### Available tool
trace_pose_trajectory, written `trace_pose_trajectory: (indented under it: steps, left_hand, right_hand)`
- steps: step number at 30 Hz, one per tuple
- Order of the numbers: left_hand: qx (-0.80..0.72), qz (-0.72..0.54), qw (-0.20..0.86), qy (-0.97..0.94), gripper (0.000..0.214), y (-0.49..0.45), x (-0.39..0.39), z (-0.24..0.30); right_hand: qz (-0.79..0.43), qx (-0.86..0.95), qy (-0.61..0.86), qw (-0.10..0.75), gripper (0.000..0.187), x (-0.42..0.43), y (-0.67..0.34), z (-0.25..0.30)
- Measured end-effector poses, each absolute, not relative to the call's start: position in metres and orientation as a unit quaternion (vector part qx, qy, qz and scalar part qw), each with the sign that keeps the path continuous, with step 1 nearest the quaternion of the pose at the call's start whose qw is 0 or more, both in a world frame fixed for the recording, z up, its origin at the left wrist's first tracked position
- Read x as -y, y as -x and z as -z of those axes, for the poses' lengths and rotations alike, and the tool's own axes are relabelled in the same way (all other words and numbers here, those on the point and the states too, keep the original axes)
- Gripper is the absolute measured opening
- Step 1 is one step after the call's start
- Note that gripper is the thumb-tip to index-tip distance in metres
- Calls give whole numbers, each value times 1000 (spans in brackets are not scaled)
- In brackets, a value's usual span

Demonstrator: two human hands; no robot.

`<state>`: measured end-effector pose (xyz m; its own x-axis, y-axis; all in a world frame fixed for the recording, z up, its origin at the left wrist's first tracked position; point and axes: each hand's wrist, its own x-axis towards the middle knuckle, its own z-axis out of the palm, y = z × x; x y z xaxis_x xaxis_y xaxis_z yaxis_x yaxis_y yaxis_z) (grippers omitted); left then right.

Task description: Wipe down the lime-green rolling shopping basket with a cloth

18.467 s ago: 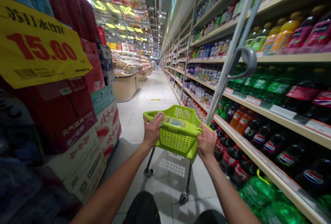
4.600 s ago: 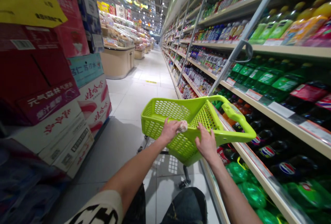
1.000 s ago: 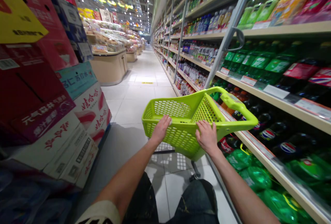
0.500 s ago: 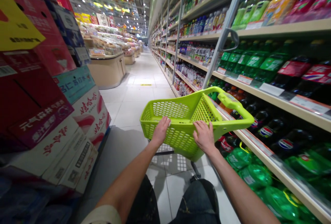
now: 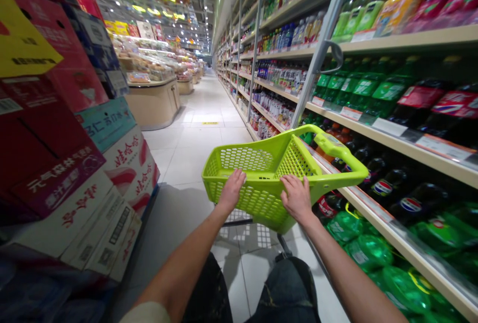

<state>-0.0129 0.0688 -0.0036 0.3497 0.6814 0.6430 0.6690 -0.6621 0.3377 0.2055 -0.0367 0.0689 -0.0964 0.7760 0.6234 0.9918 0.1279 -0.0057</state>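
Observation:
A lime-green plastic shopping cart (image 5: 261, 203) with perforated sides stands crosswise in front of me, its handle at the right by the shelves. My left hand (image 5: 232, 189) is closed over the near rim, toward the cart's left part. Farther right on that same rim, my right hand (image 5: 297, 193) is closed too, just below the inner divider panel. No goods show inside the part of the basket I can see. Under the basket, one dark wheel (image 5: 284, 253) shows near my knee.
Shelves (image 5: 392, 136) of bottled drinks run along the right, close to the cart handle. Stacked drink cartons (image 5: 123, 159) rise on the left. A tiled aisle (image 5: 197, 139) leads ahead, past a rounded display counter (image 5: 153, 104).
The shelves and cartons have shifted very slightly left in view. Both hands keep their hold on the rim, and the cart looks almost the same.

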Motion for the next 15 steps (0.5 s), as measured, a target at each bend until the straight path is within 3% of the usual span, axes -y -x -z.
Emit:
trace_pose_trajectory:
  steps: [7, 15]
  left_hand:
    - [-530, -426, -1, -733, 53, 70, -86, 8]
    - [-406, -384, 8, -829, 48, 14, -70, 3]
  right_hand:
    - [212, 698, 633, 259, 35, 38, -204, -67]
    - [206, 703, 625, 269, 38, 39, -206, -68]
